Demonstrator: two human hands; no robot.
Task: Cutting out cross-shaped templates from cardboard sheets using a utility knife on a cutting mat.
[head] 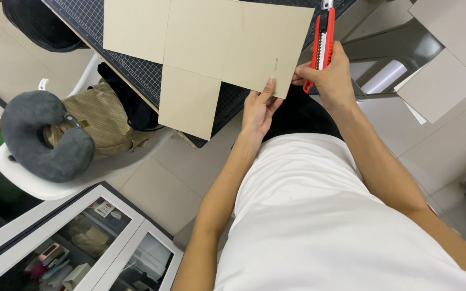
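the left hand [258, 110] lies flat on the near corner of a tan cardboard sheet [206, 48], fingers [268, 89] stretched out and pressing the card down rather than gripping anything. the right hand [330, 75] is closed around a red utility knife [322, 43], held upright just beside the sheet's right edge; whether the blade tip touches the card cannot be told, since the top of the knife runs out of view.

the cardboard is a stepped shape of joined squares, lying on a dark gridded cutting mat [136, 70] that covers the desk [109, 67]; one lower flap hangs past the desk's near edge. to the left stands a white chair [39, 186] carrying a grey neck pillow [33, 134] and a tan bag [101, 116]. further cardboard pieces [440, 81] lie off to the right, and glass-fronted cabinets [76, 242] sit low at the left.

judging from the pose, the work in hand is a cut or score along the sheet's right side. to do it well, the holding hand should stay firmly planted but clear of the blade's path (its fingertips sit quite near the knife now), the card should rest fully on the mat where the blade runs, and the knife is best drawn in a steady, light pass, repeated if needed, rather than forced through once.
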